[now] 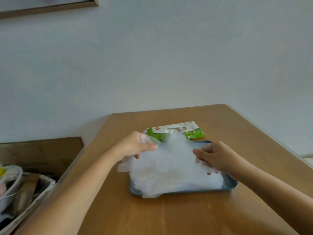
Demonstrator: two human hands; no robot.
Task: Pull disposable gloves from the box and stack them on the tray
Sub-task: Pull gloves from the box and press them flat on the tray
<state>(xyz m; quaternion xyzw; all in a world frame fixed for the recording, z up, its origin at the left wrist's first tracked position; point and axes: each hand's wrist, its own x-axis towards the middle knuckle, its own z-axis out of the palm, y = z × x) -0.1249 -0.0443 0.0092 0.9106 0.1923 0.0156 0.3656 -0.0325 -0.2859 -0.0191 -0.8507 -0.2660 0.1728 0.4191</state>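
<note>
A green and white glove box (176, 131) lies flat on the wooden table behind a grey-blue tray (232, 183). A heap of thin clear disposable gloves (171, 173) fills the tray and spills over its front left corner. One clear glove (172, 146) is stretched above the heap between my hands. My left hand (137, 145) pinches its left edge between thumb and fingers. My right hand (215, 156) grips its right edge with curled fingers, just over the tray's right side.
The wooden table (152, 216) runs to edges at left and right, with a white wall behind. Left of the table, lower down, stands a cardboard box (42, 153) and a white basket (25, 199) of mixed items.
</note>
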